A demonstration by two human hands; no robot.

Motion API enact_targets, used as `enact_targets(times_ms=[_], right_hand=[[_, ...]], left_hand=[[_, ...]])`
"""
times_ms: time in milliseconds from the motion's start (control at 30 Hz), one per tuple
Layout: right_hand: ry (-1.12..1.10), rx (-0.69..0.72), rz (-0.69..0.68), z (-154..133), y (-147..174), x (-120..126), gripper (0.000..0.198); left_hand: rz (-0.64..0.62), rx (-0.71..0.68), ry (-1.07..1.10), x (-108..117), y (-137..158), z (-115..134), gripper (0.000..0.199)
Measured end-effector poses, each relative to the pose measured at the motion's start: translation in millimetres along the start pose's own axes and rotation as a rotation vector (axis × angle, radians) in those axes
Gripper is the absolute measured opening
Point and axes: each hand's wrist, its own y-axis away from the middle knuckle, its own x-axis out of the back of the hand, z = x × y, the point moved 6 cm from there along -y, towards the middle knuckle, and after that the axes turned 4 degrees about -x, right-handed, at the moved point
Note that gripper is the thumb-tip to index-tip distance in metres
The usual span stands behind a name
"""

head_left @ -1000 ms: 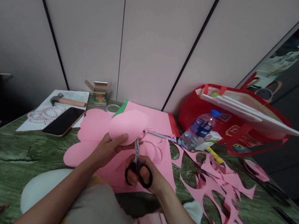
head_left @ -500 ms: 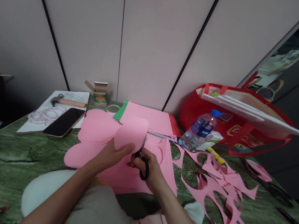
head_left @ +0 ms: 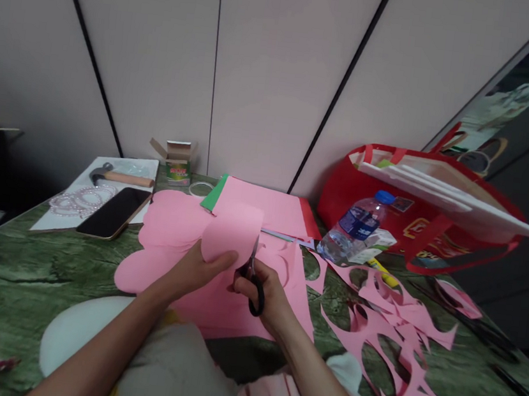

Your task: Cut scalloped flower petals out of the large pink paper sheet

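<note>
A pink sheet of paper with a rounded lower left edge is pinched in my left hand, thumb on top. My right hand has its fingers through the black handles of a pair of scissors. The scissor blades point up and meet the right edge of the paper; whether they are parted is hard to tell. Under both hands lie larger pink sheets. Pink cut-out rounded shapes are piled to the left of them.
Pink paper scraps spread over the table's right side. Behind them stand a leaning water bottle and a red bag. A phone, a hammer and a small open box lie left. Near the right edge is a black pen-like stick.
Both hands, the paper and the scissors keep almost the same place. The view has tilted very slightly, so the table's things sit a little higher.
</note>
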Motion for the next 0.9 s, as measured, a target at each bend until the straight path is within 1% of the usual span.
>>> enact_targets(times_ms=[167,300,567,900], right_hand=[[0.028,0.019,-0.004,-5.0,1.6,-1.8,0.023],[0.044,0.014,0.024,-5.0,2.3,-1.2,0.024],[0.057,0.056,0.048,-3.3,1.9,0.6,0.022],[0.073,0.052,0.069,-8.4,2.4,0.5,0.026]], left_hand=[[0.003,-0.02,0.004,1.7,0.0,4.9,0.024],[-0.014,-0.013,-0.012,2.1,0.8,7.7,0.022],[-0.015,-0.006,-0.031,2.6,1.8,8.4,0.02],[0.009,-0.022,-0.046,3.8,0.8,7.4,0.019]])
